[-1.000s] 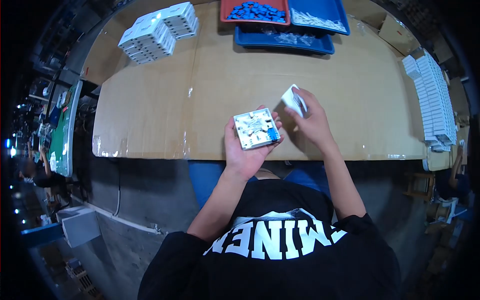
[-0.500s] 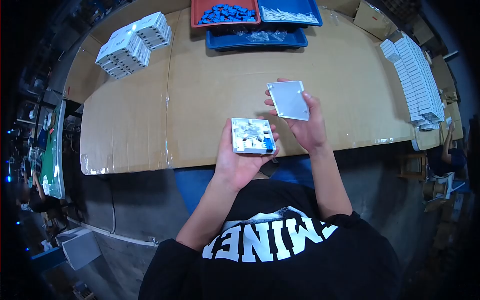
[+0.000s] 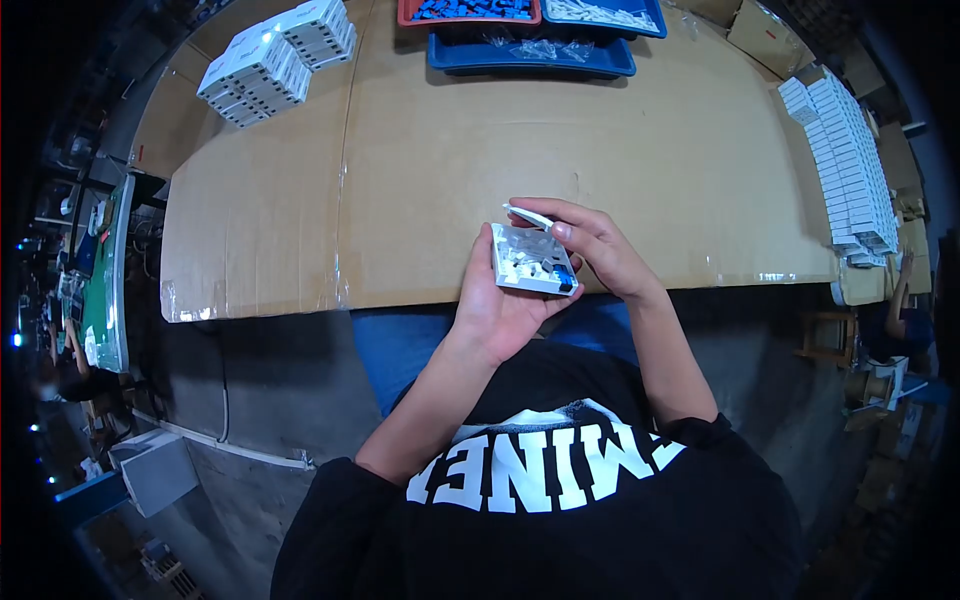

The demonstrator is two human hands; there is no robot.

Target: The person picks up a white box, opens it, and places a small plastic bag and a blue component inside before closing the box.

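My left hand [image 3: 492,310] is closed around a small white square box [image 3: 507,272], palm under it and fingers along its far side. Small white parts, a clear plastic bag and a blue piece [image 3: 565,278] at the near right corner show inside the box. In my right hand [image 3: 603,250] is the white square lid [image 3: 528,215], pinched between thumb and fingers. The lid is tilted nearly edge-on, right at the box's far rim, with part of it hidden behind my fingers.
Stacked white boxes [image 3: 255,75] stand at the table's back left, and a long stack [image 3: 845,160] at the right. At the back, a red tray [image 3: 408,14] holds blue pieces, and a blue tray [image 3: 652,22] white ones. A lower blue tray [image 3: 532,72] holds clear bags.
My right hand has brought the lid down and left to the box, tipping it from face-up to nearly edge-on. The left hand still holds the box. The view has shifted slightly.
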